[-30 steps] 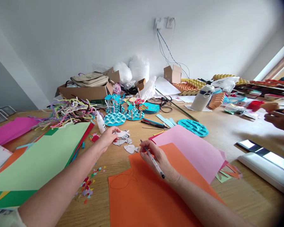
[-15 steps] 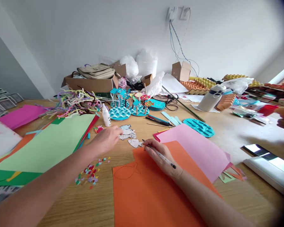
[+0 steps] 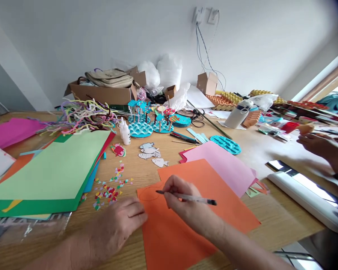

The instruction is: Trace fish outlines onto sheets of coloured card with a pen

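My right hand (image 3: 183, 198) grips a clear-barrelled pen (image 3: 195, 198), its tip over the upper left part of an orange sheet of paper (image 3: 186, 236). A fish outline (image 3: 148, 194) is drawn in that corner, partly hidden by my fingers. My left hand (image 3: 121, 221) rests at the sheet's left edge, fingers loosely bent, with nothing seen in it. Beyond the sheet lie several white paper fish cutouts (image 3: 150, 150) and a red decorated fish (image 3: 118, 150). Small coloured paper bits (image 3: 109, 193) are scattered above my left hand.
Pale green sheets (image 3: 50, 168) are stacked at left, beside fuzzy craft stems (image 3: 84, 116). White glue bottles (image 3: 125, 133) and blue fish stands (image 3: 141, 129) stand behind. Pink paper (image 3: 219, 161) lies right, near a white device (image 3: 304, 195). Another person's hand (image 3: 321, 148) is at far right.
My left hand has drawn back from the white fish cutouts to the orange sheet's edge. My right hand has brought the pen down and left to the drawn outline. The view has shifted right.
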Available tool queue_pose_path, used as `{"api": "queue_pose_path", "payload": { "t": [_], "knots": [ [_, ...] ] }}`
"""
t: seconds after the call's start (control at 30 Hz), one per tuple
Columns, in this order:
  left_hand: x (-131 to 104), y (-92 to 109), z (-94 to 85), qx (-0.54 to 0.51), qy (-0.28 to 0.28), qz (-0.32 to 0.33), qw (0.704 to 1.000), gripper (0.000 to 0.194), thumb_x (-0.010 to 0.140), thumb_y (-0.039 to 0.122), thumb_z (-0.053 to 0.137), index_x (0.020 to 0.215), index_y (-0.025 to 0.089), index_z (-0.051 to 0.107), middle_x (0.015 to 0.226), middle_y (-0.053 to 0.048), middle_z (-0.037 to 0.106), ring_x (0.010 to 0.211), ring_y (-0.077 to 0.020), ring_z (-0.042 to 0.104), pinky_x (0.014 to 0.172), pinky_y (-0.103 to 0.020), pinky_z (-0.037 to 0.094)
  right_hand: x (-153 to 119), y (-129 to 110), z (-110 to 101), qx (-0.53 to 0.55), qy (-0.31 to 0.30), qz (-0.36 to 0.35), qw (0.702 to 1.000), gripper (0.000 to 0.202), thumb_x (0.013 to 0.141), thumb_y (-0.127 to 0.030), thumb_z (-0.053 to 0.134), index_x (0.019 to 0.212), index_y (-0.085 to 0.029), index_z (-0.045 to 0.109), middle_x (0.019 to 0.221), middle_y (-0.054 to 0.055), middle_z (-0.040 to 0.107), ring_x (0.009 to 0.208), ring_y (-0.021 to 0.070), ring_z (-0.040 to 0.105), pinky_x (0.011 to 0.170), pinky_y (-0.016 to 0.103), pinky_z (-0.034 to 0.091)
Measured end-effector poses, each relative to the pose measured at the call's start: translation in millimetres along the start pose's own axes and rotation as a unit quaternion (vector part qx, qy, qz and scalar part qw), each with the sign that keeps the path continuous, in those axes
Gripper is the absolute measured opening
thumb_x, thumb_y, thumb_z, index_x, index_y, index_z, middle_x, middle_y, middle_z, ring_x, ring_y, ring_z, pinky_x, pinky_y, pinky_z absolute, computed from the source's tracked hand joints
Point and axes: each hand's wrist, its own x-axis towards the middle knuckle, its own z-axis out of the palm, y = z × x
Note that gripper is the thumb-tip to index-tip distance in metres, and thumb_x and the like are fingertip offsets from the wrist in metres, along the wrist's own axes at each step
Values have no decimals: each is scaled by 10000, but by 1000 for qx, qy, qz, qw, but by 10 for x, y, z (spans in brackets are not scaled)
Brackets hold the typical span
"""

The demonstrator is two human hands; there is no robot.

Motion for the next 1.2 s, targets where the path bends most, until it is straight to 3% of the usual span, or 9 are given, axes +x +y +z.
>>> {"api": "queue_pose_path", "payload": {
  "t": [0.2,0.43,0.57,0.77,1.2],
  "knots": [
    [-24,-74,202,23,15,26,999,314,824,59,394,993,232,595,957,-41,608,863,-202,525,791,-300,437,54,270,301,-30,10,-17,999,132,699,-88,438,736,-197,502,556,-65,449,473,77,368,437,176,295],
    [-60,-127,320,35,95,61,993,197,872,146,424,975,197,583,904,-29,578,796,-179,490,744,-288,440,52,328,378,-82,43,-51,994,131,695,-81,423,734,-200,462,519,-79,419,432,67,346,429,165,293],
    [-40,-109,305,55,151,79,984,264,936,145,339,1007,167,592,968,-34,588,844,-176,479,778,-280,421,43,329,398,-104,41,-80,990,134,699,-83,420,738,-198,476,526,-69,457,424,63,388,427,156,311],
    [-2,-84,260,34,154,67,985,439,996,228,177,988,174,613,942,-24,603,813,-172,472,742,-273,418,53,325,399,-115,35,-88,989,148,702,-77,423,752,-191,502,530,-61,488,431,63,438,447,147,354],
    [-26,-141,385,12,174,80,981,443,997,253,184,961,167,617,917,-30,606,788,-168,476,716,-282,414,65,313,407,-122,34,-81,989,139,717,-87,424,753,-182,518,527,-50,506,429,69,461,446,151,371]
  ]
}}
